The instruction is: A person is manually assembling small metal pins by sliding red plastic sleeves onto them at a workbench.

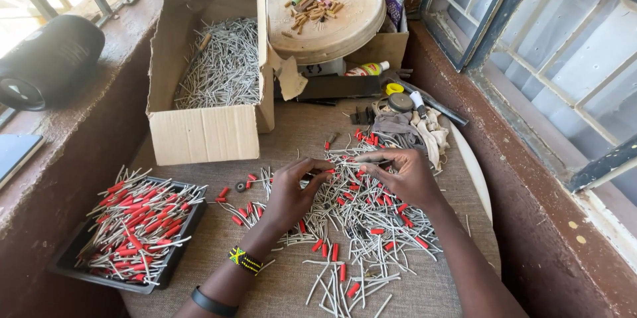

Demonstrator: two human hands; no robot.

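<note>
My left hand [295, 193] and my right hand [403, 175] meet over a loose heap of thin grey metal pins [361, 215] mixed with small red sleeves [377, 231] on a brown cloth-covered table [292, 139]. Fingertips of both hands pinch one grey pin [345, 164] between them, held level just above the heap. A black tray [70, 261] at the left holds several pins fitted with red sleeves [142, 222]. My left wrist wears a beaded band and a black band.
An open cardboard box [202, 133] of bare grey pins stands behind the tray. A round tan lid [345, 23] with small parts rests on another box. Rags, tape and a bottle [367, 68] lie at the back right. A black cylinder [50, 59] sits on the left ledge.
</note>
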